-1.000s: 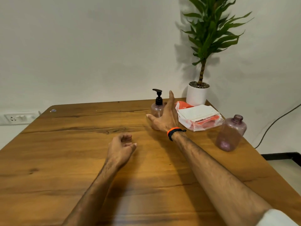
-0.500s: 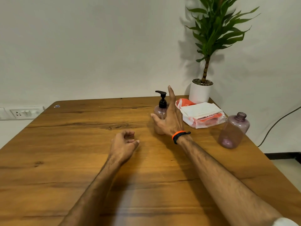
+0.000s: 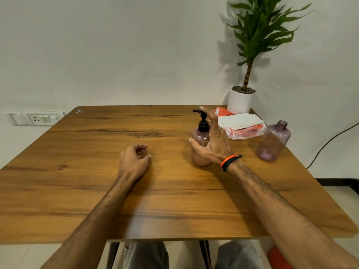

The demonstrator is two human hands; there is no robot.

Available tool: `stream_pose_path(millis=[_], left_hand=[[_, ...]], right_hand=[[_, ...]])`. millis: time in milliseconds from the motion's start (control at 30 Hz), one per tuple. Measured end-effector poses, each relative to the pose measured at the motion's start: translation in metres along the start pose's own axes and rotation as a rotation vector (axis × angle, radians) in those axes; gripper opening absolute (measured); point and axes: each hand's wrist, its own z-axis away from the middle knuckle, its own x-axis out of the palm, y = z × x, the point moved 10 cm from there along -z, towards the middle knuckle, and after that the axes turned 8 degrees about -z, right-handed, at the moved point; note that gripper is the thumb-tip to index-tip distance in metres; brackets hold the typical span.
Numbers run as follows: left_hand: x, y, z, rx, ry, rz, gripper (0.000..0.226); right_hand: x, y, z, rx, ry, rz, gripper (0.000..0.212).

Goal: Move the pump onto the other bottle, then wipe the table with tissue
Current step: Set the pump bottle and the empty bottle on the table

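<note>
Head view, looking down on a wooden table (image 3: 97, 181): the black pump (image 3: 202, 121) sits screwed on a tinted pump bottle (image 3: 200, 140) standing upright at the far right-centre of the tabletop. The right hand (image 3: 213, 140) is spread wide beside that bottle, thumb curving across its front and fingers raised straight up next to the pump head; whether the palm actually touches the bottle I cannot tell, and the hand is not closed around anything. An orange and dark wristband (image 3: 230, 162) circles that wrist. To the right, well apart, the other bottle (image 3: 274, 142) stands upright with its neck uncapped, near the table's right edge. Between the two bottles and further back lies the tissue pack (image 3: 242, 126), white sheets in an orange-printed clear wrapper. Behind it, at the far right corner, stands a potted plant (image 3: 241, 100) in a white pot. The left hand (image 3: 133, 162) rests on the table near the centre, fingers loosely curled, holding nothing. A wall socket (image 3: 35, 118) shows at far left.
</note>
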Motion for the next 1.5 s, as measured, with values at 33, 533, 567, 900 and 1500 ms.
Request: stream_pose_path(millis=[33, 533, 567, 900, 1500], left_hand=[[-0.004, -0.003, 0.001, 0.017, 0.019, -0.055, 0.035], [-0.010, 0.000, 0.012, 0.273, 0.021, -0.302, 0.032], [-0.010, 0.000, 0.012, 0.274, 0.023, -0.301, 0.032], [-0.010, -0.001, 0.013, 0.286, 0.025, -0.286, 0.032], [-0.010, -0.004, 0.011, 0.288, 0.031, -0.277, 0.031]], right_hand=[[-0.001, 0.001, 0.001, 0.020, -0.004, 0.005, 0.095], [-0.010, -0.033, 0.000, -0.098, -0.264, 0.107, 0.082], [-0.009, -0.034, 0.000, -0.101, -0.284, 0.121, 0.081], [-0.006, -0.034, -0.002, -0.095, -0.309, 0.127, 0.077], [0.002, -0.035, -0.004, -0.060, -0.374, 0.159, 0.073]])
